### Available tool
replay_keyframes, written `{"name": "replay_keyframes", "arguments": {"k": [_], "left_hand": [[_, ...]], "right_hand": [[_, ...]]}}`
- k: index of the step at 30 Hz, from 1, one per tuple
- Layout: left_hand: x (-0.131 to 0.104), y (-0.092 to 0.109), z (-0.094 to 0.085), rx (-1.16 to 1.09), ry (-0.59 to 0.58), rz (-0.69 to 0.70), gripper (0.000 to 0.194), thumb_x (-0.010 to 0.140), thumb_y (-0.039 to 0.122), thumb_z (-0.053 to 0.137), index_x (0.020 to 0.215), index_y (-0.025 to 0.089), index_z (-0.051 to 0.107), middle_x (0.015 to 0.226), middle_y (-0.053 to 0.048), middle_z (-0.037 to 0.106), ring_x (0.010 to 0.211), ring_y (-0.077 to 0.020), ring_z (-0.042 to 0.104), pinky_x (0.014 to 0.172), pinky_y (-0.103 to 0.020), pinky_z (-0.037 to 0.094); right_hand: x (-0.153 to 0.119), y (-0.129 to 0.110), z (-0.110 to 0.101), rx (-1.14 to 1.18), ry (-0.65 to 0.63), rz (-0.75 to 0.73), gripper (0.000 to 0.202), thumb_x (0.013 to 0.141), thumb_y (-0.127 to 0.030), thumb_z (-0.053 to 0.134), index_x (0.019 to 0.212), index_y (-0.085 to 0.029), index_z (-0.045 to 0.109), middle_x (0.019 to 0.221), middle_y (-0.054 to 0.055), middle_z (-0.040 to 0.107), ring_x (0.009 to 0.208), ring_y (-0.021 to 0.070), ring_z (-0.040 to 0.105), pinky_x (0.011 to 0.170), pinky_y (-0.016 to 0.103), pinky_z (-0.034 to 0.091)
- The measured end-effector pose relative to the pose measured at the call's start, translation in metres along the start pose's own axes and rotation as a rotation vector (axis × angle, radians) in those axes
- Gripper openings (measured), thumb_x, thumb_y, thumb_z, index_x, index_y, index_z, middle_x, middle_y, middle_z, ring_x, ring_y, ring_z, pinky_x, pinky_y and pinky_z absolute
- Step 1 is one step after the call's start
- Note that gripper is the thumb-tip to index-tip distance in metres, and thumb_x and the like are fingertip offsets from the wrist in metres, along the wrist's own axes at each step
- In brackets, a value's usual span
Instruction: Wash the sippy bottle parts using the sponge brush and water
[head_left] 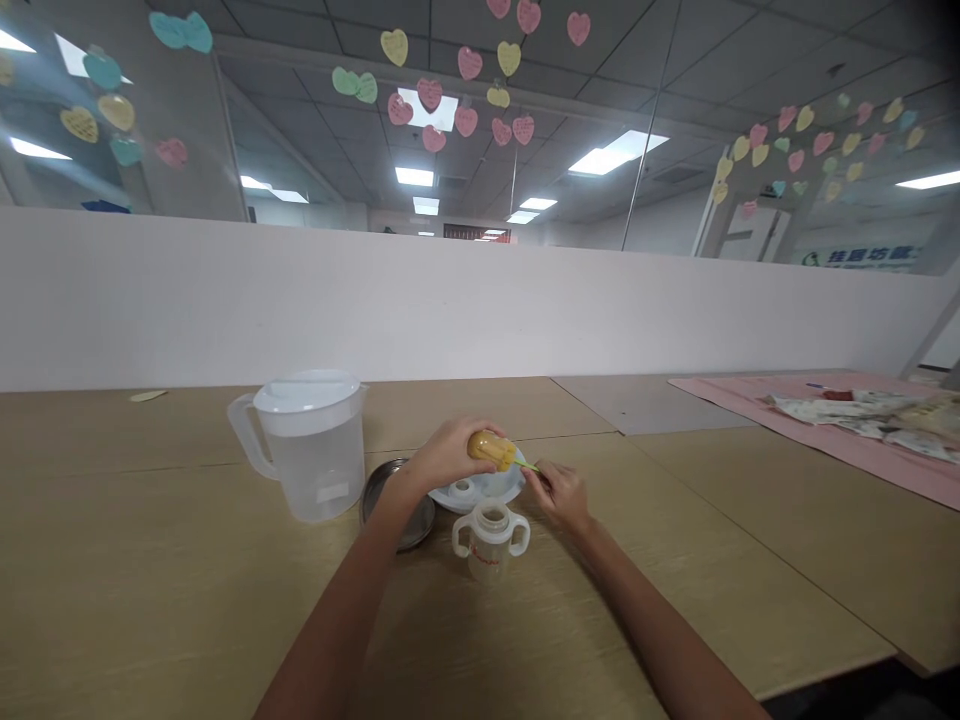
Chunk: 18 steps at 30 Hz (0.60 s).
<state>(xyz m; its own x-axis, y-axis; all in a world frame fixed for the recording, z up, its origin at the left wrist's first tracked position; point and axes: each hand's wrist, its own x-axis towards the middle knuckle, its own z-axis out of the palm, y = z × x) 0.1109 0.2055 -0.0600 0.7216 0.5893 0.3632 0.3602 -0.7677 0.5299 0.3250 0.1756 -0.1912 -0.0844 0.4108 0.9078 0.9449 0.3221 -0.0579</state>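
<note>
1. So your left hand (450, 452) is gripping a rounded, translucent amber-yellow piece (487, 448), fingers closing snugly around it. You're holding it tilted, up above the table, open end facing right.

2. Your right hand (559, 492) is pinching a thin yellow-green stick (529, 466) between thumb and fingers, nearly closed on it. The tip is meeting that open end, but I can't tell how far in it's going, if at all.

3. Just below, a clear two-handled cup (490, 555) with red lettering is standing upright and uncovered. Behind it, a shallow white dish (501, 486) is holding a small white ring-shaped part (462, 487).

4. Left of those, a round grey metal dish (420, 522) is sitting partly behind your left forearm. Beyond it, a big translucent plastic pitcher (319, 470) is wearing its white lid.

5. Progress-wise, I'd say you're working mid-job: the amber piece and the ring part are lying apart from the cup, so nothing's looking assembled. The stick work is seemingly going on right now, and I'm not seeing enough to call it finished.
</note>
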Motion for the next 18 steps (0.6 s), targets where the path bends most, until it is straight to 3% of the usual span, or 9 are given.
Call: {"name": "replay_keyframes", "arguments": {"k": [8,18], "left_hand": [[-0.0003,-0.0053,0.0006,-0.025,-0.063,-0.044,0.042,0.064,0.027,0.065,0.106,0.022,0.061,0.103,0.000,0.065,0.087,-0.0180,0.059,0.075,-0.024,0.045],[-0.0018,-0.0004,0.0015,0.028,-0.046,-0.008,0.040,0.064,0.020,0.064,0.103,0.022,0.062,0.104,0.000,0.065,0.090,-0.0179,0.059,0.076,-0.023,0.045]], "right_hand": [[0.0001,0.0019,-0.0008,-0.003,-0.033,0.006,0.038,0.090,-0.038,0.041,0.059,-0.018,0.051,0.048,-0.001,0.050,0.044,0.0086,0.042,0.050,0.022,0.029],[0.0010,-0.0032,0.0043,0.073,-0.136,0.068,0.039,0.091,-0.038,0.037,0.059,-0.018,0.048,0.050,-0.002,0.049,0.047,0.0091,0.042,0.050,0.022,0.029]]}}
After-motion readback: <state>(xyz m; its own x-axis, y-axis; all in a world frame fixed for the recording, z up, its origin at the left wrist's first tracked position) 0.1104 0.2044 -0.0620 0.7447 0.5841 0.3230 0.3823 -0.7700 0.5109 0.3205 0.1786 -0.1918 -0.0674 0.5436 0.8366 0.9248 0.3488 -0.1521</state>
